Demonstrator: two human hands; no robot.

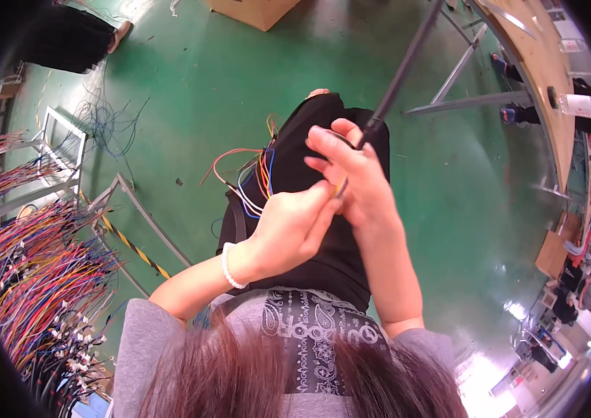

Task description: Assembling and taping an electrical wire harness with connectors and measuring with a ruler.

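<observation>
Hair and patterned bandana (309,334) nearest lens, 6 o'clock. Hands meet at picture centre. Left hand (288,226) curled shut, pinching loose coloured wires (254,177) that fan toward 10 o'clock. Right hand (351,177) closed round end of black tubing (400,76), which runs off toward 1 o'clock. Judgement: bunch wire tips tight, keep tubing mouth steady and in line, feed straight. Wire harness rack (38,258) at 9 o'clock, green floor (462,209) below.
</observation>
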